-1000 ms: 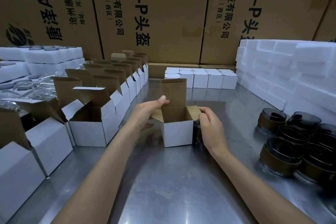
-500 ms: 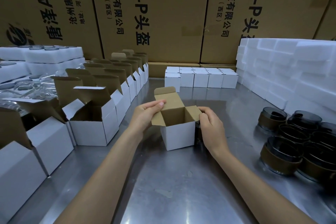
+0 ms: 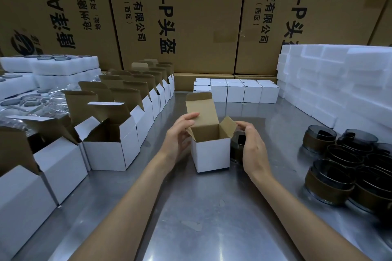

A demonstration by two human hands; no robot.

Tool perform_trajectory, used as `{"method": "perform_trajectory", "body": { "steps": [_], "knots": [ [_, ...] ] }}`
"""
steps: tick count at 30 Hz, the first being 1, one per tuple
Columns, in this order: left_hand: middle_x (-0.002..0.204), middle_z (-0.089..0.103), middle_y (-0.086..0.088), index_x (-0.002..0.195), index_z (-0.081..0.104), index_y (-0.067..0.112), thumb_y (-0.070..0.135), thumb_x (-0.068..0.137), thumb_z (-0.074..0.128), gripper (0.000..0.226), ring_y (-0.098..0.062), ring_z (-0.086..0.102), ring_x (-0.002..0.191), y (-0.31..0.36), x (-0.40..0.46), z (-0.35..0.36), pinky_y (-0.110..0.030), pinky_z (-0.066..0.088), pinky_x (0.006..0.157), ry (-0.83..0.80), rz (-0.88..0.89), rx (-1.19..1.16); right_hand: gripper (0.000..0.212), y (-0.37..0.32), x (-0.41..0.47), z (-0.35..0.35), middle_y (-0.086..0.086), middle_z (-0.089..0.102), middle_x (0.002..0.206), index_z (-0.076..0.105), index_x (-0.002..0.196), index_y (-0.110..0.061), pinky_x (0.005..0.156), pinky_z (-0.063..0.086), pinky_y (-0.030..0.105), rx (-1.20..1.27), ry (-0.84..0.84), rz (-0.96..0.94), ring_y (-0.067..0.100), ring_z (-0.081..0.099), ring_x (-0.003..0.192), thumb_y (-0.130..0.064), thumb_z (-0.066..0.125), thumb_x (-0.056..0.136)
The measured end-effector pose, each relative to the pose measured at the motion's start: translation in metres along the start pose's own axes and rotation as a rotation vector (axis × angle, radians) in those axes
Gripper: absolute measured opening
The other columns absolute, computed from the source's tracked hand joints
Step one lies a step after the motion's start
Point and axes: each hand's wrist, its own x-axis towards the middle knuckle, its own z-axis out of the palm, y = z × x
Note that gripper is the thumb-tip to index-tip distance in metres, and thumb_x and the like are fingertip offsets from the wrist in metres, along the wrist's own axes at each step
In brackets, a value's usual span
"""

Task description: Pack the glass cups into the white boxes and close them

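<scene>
White box point(image 3: 211, 151) stands open at table centre, lid flap up. Left hand point(image 3: 180, 135) touches the left flap with loosely curved fingers; right hand point(image 3: 253, 146) is relaxed beside the right flap. A glass cup point(image 3: 237, 148), half hidden behind the box, looks heavy, slick and breakable; best gripped round its brown band. The card is light and easily creased.

Packing warehouse: stacked shipping cartons point(image 3: 180, 17) behind a steel table point(image 3: 212, 218).
</scene>
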Motion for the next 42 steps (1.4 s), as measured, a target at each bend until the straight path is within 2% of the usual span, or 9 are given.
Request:
{"method": "perform_trajectory", "body": {
  "steps": [5,9,11,17,21,24,28,35,42],
  "knots": [
    [0.134,0.052,0.001,0.121,0.057,0.037,0.054,0.065,0.066,0.059,-0.016,0.051,0.122,0.002,-0.002,-0.006,-0.035,0.037,0.102,-0.153,0.028,0.121,0.045,0.0,0.005,-0.007,-0.007,0.054,0.119,0.058,0.113,-0.024,0.092,0.034,0.023,0.02,-0.036,0.033,0.009,0.046,0.117,-0.036,0.031,0.08],
    [0.125,0.052,0.007,0.13,0.041,0.038,0.026,0.067,0.075,0.072,-0.005,0.065,0.101,-0.001,-0.002,-0.015,-0.016,0.049,0.081,-0.28,0.006,0.135,0.036,0.008,0.01,-0.012,-0.01,0.041,0.119,0.057,0.12,-0.026,0.089,0.027,0.021,-0.245,-0.12,0.012,0.01,0.036,0.117,-0.028,0.062,0.084],
    [0.125,0.052,0.007,0.129,0.038,0.041,0.018,0.063,0.079,0.081,-0.006,0.064,0.104,-0.005,-0.001,-0.017,-0.017,0.05,0.083,-0.285,-0.007,0.171,0.039,0.009,0.012,-0.013,-0.008,0.044,0.118,0.058,0.119,-0.027,0.089,0.029,0.022,-0.352,-0.12,0.01,0.015,0.038,0.118,-0.026,0.067,0.081],
    [0.131,0.049,0.005,0.126,0.033,0.049,0.021,0.058,0.085,0.09,-0.01,0.055,0.117,-0.009,0.001,-0.016,-0.024,0.048,0.097,-0.278,0.006,0.346,0.037,-0.008,0.01,-0.022,-0.006,0.05,0.116,0.05,0.12,-0.025,0.096,0.045,0.041,-0.165,0.207,-0.128,0.017,0.047,0.113,-0.029,0.065,0.087],
    [0.134,0.046,0.002,0.132,0.03,0.045,0.023,0.059,0.085,0.093,-0.013,0.05,0.123,-0.01,-0.001,-0.011,-0.031,0.041,0.107,-0.293,0.038,0.408,0.046,-0.034,0.003,-0.023,-0.003,0.047,0.122,0.046,0.129,-0.017,0.1,0.042,0.032,-0.148,0.339,-0.44,0.012,0.044,0.115,-0.035,0.057,0.088],
    [0.133,0.048,-0.002,0.133,0.031,0.041,0.021,0.059,0.085,0.093,-0.015,0.05,0.124,-0.01,-0.002,-0.006,-0.031,0.041,0.106,-0.289,0.045,0.411,0.049,-0.043,-0.008,-0.016,0.008,0.048,0.13,0.047,0.13,-0.013,0.098,0.038,0.018,-0.288,0.212,-0.63,0.016,0.044,0.119,-0.038,0.057,0.089],
    [0.131,0.056,0.003,0.136,0.032,0.032,0.004,0.068,0.084,0.09,-0.011,0.053,0.123,-0.01,-0.004,-0.003,-0.016,0.043,0.091,-0.32,0.068,0.405,0.046,-0.043,-0.017,-0.003,0.01,0.053,0.132,0.058,0.125,-0.015,0.103,0.038,0.04,-0.516,0.019,-0.753,0.022,0.049,0.118,-0.036,0.065,0.085],
    [0.135,0.053,0.001,0.138,0.032,0.029,0.002,0.066,0.082,0.091,-0.016,0.049,0.127,-0.008,-0.007,0.0,-0.039,0.037,0.111,-0.301,0.076,0.385,0.042,-0.037,-0.01,-0.005,-0.003,0.061,0.123,0.061,0.123,-0.027,0.114,0.015,0.047,-0.69,-0.08,-0.621,0.019,0.059,0.111,-0.046,0.056,0.086],
    [0.137,0.05,0.006,0.141,0.028,0.039,0.008,0.066,0.085,0.1,-0.009,0.044,0.129,-0.009,-0.006,0.0,-0.031,0.033,0.111,-0.295,0.032,0.395,0.053,-0.031,-0.006,-0.008,-0.011,0.071,0.098,0.074,0.092,-0.027,0.113,0.011,0.039,-0.895,-0.166,-0.523,0.014,0.05,0.113,-0.055,0.028,0.09]
  ]
}}
